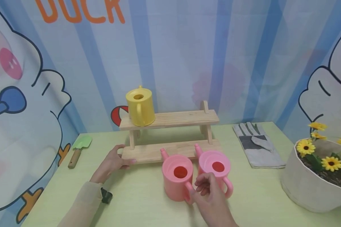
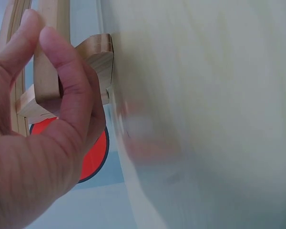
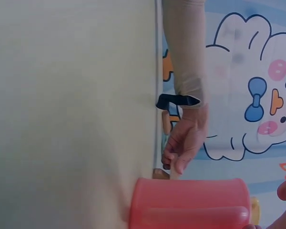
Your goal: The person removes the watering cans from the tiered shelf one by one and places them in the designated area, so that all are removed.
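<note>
My left hand (image 1: 117, 160) grips the left end of the lower board of a two-tier wooden stand (image 1: 170, 148). In the left wrist view, thumb and fingers lie on either side of that board (image 2: 47, 86). Two pink watering cans stand upright before the stand, spouts pointing toward it. My right hand (image 1: 213, 197) is between their handles, loosely bent, with its thumb right at the handle of the left pink watering can (image 1: 177, 181). Close beyond the fingers is the right pink watering can (image 1: 216, 160). A yellow watering can (image 1: 140, 108) stands on the upper board's left end.
A green trowel (image 1: 79, 149) with a wooden handle lies at the left. Grey work gloves (image 1: 257, 146) lie right of the stand. A pale planter (image 1: 307, 186) with yellow flowers stands at the right. A printed curtain (image 1: 176, 56) hangs behind the table.
</note>
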